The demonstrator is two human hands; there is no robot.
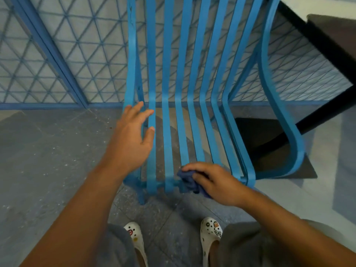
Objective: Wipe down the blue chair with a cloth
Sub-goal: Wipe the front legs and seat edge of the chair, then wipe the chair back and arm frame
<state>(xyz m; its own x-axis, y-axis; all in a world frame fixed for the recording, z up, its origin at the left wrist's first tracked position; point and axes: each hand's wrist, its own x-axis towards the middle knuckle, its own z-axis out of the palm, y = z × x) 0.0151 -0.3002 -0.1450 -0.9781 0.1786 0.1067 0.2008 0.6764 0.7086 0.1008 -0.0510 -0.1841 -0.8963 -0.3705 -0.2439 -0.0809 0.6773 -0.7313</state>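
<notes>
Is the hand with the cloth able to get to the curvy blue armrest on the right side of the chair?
Probably yes. The right hand holds the cloth at the seat's front edge, and the armrest curves down just beside it. Nothing lies between them, so it looks like a short sideways move.

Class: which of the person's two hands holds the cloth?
The right hand: it grips the dark blue cloth at the blue slatted chair's front edge. The left hand is open and holds nothing.
</notes>
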